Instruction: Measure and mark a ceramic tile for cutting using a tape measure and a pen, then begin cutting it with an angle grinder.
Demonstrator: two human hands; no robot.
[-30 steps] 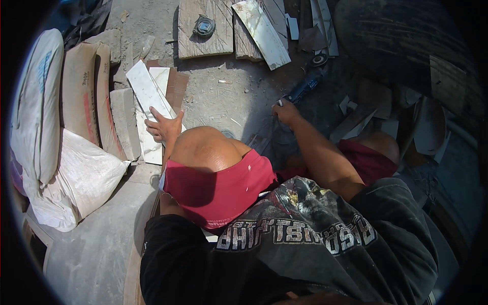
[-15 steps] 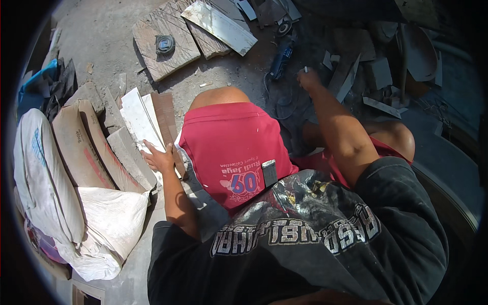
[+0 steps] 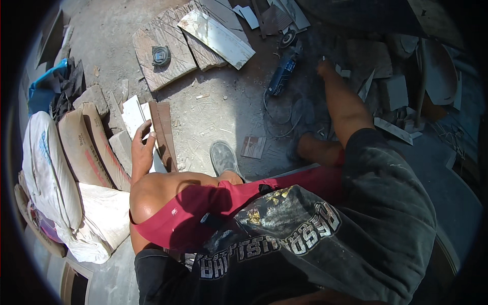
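Note:
My left hand (image 3: 143, 148) is over a stack of white tile strips (image 3: 133, 115), fingers extended and thumb apart, with nothing seen in its grasp. Brown strips (image 3: 163, 133) lean right beside that stack. Out to the right, in shade, my right hand (image 3: 325, 69) is closed around a small white stick, of which only the tip shows; its kind is unclear. Left of this hand, a blue angle grinder (image 3: 282, 71) lies on the ground with its cord looped below. A small brown tile piece (image 3: 252, 147) rests between my feet.
Stone-patterned slabs (image 3: 155, 53) lie ahead, bearing a tape measure (image 3: 161, 56) and a white tile strip (image 3: 217, 38). Brown paper sacks (image 3: 76, 145) and a white sack (image 3: 48, 162) stand at left. Broken tiles (image 3: 394, 93) and a curved pan (image 3: 439, 76) crowd the right.
My left knee has swung down and left, uncovering my foot and the brown tile piece. My left hand's fingers have lifted from lying flat on the strips. The right hand still holds the white stick.

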